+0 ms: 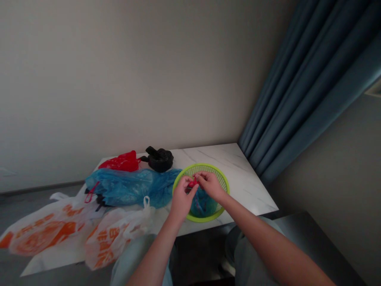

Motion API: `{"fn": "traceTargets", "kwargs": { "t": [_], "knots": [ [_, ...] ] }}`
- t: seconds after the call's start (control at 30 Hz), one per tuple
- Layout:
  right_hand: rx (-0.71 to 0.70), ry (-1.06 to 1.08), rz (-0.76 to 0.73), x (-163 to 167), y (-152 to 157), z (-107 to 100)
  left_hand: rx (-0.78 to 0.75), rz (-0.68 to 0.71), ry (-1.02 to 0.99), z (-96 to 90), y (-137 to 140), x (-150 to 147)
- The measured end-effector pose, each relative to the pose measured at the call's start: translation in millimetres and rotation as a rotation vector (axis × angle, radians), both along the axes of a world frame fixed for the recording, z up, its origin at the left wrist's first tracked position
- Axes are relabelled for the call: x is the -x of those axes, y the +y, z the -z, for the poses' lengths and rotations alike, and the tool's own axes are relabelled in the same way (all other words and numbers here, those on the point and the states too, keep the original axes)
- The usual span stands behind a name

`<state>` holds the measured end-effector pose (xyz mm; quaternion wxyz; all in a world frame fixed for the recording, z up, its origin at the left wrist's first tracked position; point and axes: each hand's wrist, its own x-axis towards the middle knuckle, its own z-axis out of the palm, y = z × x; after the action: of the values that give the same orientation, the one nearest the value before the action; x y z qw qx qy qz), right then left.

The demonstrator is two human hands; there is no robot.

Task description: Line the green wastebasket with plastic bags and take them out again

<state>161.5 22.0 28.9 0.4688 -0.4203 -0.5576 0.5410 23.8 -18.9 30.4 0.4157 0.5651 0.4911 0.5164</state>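
Observation:
Above a lime-green plastic basket (227, 186), my left hand (182, 196) and my right hand (210, 186) meet with their fingers pinched. Between them is a small shiny red bundle (193, 182) that looks like bunched plastic bag. My left thumb and fingers close on its near left side, while the right fingertips pinch its top. Fingers partly cover it, so its full shape is hidden. Inside the basket, below the hands, lies crumpled blue plastic bag (204, 202).
On the white marbled table (244, 174), left of the basket, spreads a large blue plastic bag (131, 184). Behind it are a red bag (120, 162) and a knotted black bag (160, 159). White bags with orange print (105, 238) lie nearer. A blue curtain (285, 91) hangs at right.

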Motion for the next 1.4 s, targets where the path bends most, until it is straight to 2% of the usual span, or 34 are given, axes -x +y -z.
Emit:
{"fn": "traceTargets", "kwargs": {
  "t": [0.13,0.23,0.3,0.43,0.5,0.63,0.73,0.83,0.93,1.23,1.3,1.4],
  "knots": [
    [0.053,0.049,-0.050,2,-1,3,-0.054,-0.009,0.115,-0.9,-2,0],
    [0.014,0.056,-0.070,-1,-3,0,-0.042,-0.100,0.116,-3.4,-2,3],
    [-0.116,-0.017,-0.073,-6,-5,-6,-0.021,-0.165,0.082,-4.7,0,6],
    [-0.423,-0.356,-0.191,-23,-8,-17,0.022,-0.208,0.032,-5.3,2,10],
    [-0.506,-0.447,-0.219,-30,-7,-17,0.029,-0.211,0.044,-5.0,3,11],
    [-0.636,-0.576,-0.150,-36,-2,-12,0.073,-0.170,0.026,-3.1,5,8],
    [-0.702,-0.645,-0.094,-35,-2,-13,0.237,-0.124,-0.209,0.2,7,5],
    [-0.698,-0.624,-0.082,-32,-6,-19,0.423,-0.056,-0.539,2.0,10,3],
    [-0.659,-0.570,-0.138,-30,-10,-24,0.503,0.014,-0.676,0.0,11,4],
    [-0.532,-0.456,-0.150,-28,-10,-26,0.441,-0.016,-0.651,-5.1,10,8],
    [-0.511,-0.429,-0.087,-28,-8,-24,0.431,-0.061,-0.646,-4.0,11,8],
    [-0.459,-0.353,0.155,-31,-2,-19,0.393,-0.197,-0.658,-1.3,15,15]
  ]
}}
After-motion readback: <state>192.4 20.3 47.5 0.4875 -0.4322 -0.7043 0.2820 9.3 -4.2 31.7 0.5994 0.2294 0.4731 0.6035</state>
